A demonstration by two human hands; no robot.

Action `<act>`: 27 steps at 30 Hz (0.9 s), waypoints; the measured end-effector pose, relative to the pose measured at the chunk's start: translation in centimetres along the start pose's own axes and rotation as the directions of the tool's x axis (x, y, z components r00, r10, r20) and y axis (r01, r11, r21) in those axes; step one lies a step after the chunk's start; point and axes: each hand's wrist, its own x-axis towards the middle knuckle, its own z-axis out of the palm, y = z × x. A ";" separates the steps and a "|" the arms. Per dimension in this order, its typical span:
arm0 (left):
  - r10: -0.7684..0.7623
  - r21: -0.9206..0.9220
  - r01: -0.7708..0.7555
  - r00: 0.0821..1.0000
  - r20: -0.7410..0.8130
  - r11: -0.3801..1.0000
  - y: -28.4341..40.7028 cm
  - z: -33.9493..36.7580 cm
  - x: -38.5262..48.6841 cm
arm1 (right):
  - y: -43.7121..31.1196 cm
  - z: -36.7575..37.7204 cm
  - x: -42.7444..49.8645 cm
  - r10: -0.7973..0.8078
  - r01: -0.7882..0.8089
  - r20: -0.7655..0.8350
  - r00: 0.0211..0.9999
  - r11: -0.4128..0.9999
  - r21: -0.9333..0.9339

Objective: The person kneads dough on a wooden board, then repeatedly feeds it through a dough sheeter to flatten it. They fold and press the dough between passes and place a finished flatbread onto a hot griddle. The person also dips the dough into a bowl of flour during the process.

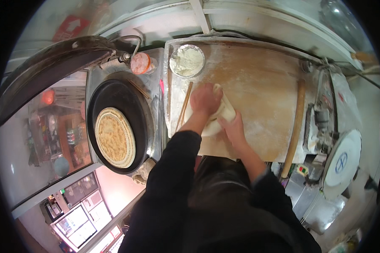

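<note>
A soft, pale piece of dough (pixel 227 111) lies folded near the left side of a floured wooden board (pixel 259 95). My left hand (pixel 205 98) is curled over its upper left part, knuckles up and slightly blurred, gripping it. On the dough's lower right edge, my right hand (pixel 235 128) holds on with the thumb and fingers. Part of the dough is hidden under both hands. Just left of it rests a pair of thin wooden sticks (pixel 185 106). A metal bowl of white flour (pixel 187 60) stands above them on the board.
A long wooden rolling pin (pixel 294 129) lies along the board's right side. Left of the board, a round flatbread (pixel 115 137) sits in a black griddle pan (pixel 114 91) beneath a raised lid (pixel 57 69). An orange-rimmed jar (pixel 140 63) and a crumpled cloth (pixel 144 170) flank the pan.
</note>
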 end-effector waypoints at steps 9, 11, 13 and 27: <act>-0.168 -0.424 0.388 0.867 0.469 0.818 2.7 -6.1 -7.6 | 1.5 -2.5 -2.8 -0.361 0.415 0.205 0.910 0.780 -0.468; -0.099 -0.171 0.088 0.993 -0.057 0.981 4.6 -5.4 -12.4 | 1.8 -2.0 -3.2 -0.496 0.513 0.214 0.842 0.610 -0.604; -0.019 -0.139 -0.004 0.986 -0.167 0.990 5.2 -4.4 -13.6 | 1.8 -2.7 -2.7 -0.359 0.416 0.210 0.909 0.792 -0.447; -0.052 -0.376 0.127 0.978 0.204 0.918 1.1 -4.0 0.9 | 0.5 -0.6 -0.2 -0.155 0.147 0.088 0.984 0.985 0.088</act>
